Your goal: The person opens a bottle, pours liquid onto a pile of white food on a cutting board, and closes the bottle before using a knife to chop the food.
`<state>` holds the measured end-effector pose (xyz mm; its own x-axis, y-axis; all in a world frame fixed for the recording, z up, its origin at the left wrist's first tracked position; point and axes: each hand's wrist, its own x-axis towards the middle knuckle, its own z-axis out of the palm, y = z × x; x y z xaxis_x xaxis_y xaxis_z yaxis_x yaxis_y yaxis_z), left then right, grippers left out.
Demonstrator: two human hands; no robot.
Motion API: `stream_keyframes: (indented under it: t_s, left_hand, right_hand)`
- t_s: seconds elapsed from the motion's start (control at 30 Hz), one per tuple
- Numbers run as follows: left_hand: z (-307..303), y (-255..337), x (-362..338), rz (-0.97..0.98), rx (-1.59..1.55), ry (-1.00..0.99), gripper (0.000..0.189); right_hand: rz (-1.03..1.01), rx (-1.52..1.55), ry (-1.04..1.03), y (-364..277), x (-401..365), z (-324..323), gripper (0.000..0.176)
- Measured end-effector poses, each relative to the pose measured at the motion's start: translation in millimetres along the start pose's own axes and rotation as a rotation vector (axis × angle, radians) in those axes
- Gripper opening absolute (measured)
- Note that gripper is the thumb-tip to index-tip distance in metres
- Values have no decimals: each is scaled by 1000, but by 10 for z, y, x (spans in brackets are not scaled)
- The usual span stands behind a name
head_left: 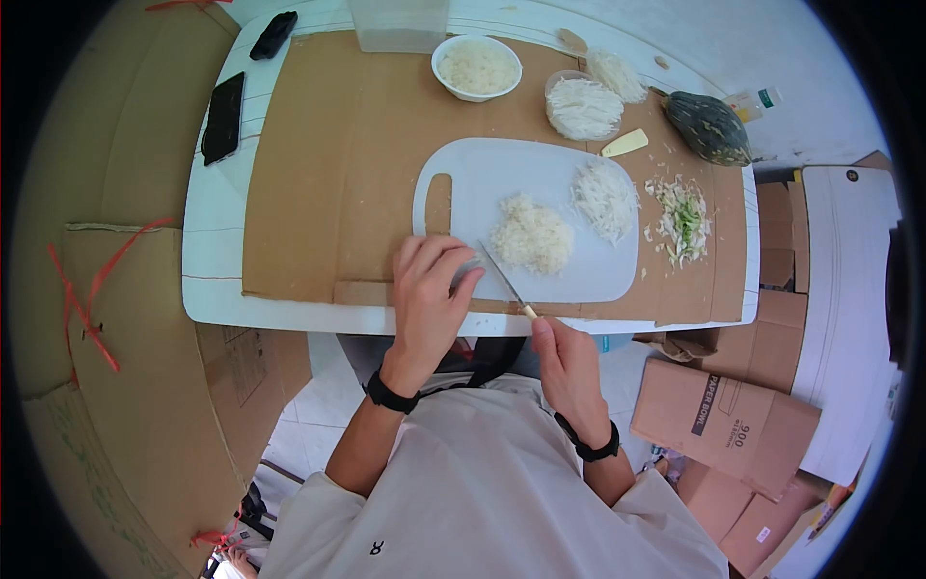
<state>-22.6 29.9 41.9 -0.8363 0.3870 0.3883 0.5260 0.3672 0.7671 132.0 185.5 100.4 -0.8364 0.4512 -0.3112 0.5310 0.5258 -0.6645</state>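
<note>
A knife (505, 280) is held in the right hand (569, 365) at the near edge of a white cutting board (502, 164). The pale handle is enclosed by the closed fingers and the thin blade is angled away, up and to the left. The left hand (429, 289) is laid over the board's near left corner with its fingers bent and drawn together. The fingertips (467, 277) are set against the side of the blade, though it cannot be told whether the blade is pinched. A black band is worn on each wrist.

Just beyond the blade tip, a heap of finely chopped white vegetable (532, 236) is piled on the board, and a heap of white shreds (606, 198) lies beside it to the right. Off the board's right edge, green and white trimmings (683, 220) are scattered on the cardboard sheet (338, 164) that covers the white table (207, 251).

At the far side, a white bowl (438, 64) filled with chopped vegetable and a clear tub (553, 89) of shreds are placed near each other. A dark green squash (709, 125) is seen at the far right corner, and a black phone (224, 118) lies at the left edge.
</note>
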Motion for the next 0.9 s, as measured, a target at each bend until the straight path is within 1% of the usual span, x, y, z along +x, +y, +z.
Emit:
stream_keyframes:
  t_s: [0.1, 0.33, 0.47, 0.57, 0.67, 0.9]
  left_hand:
    - [4, -19, 2, 33, 10, -5, 22]
    - [46, -92, -57, 97, -4, 7, 16]
    - [34, -35, -37, 81, -9, 30, 14]
    - [41, -38, -22, 88, -21, 42, 14]
    - [42, -79, -42, 107, -24, 5, 14]
    - [61, -67, -37, 102, -12, 5, 14]
  right_hand:
    - [-21, 14, -5, 24, 13, 4, 47]
    - [20, 12, -35, -9, 8, -6, 48]
    - [-4, 37, -1, -8, 5, 0, 48]
    - [-21, 17, -15, 6, -15, -5, 48]
    - [-45, 38, 24, -12, -27, 15, 48]
    - [-21, 62, -10, -33, -101, -3, 47]
